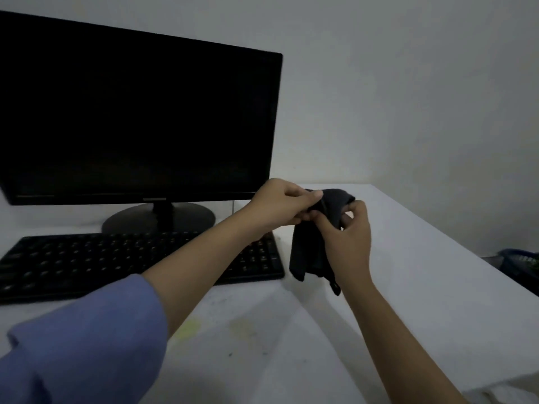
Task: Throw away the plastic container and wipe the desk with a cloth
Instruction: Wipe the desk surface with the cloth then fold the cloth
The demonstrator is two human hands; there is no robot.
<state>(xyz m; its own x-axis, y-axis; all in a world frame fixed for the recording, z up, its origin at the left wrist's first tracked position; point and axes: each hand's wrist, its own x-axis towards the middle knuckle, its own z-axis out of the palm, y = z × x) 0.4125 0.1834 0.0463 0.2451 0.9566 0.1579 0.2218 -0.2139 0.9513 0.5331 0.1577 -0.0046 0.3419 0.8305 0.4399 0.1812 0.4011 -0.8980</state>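
Blue sleeve fills the near left corner, above a white desk marked with yellowish stains. Farther out, the left hand and right hand both pinch a dark cloth held above the desk beside the keyboard. No plastic container shows. Wiping with the cloth loose could drag it across the keys or nudge the monitor.

The left arm wears a loose blue sleeve, bunched above the forearm at seven o'clock. The right arm at five o'clock is bare. Both hands are ungloved.
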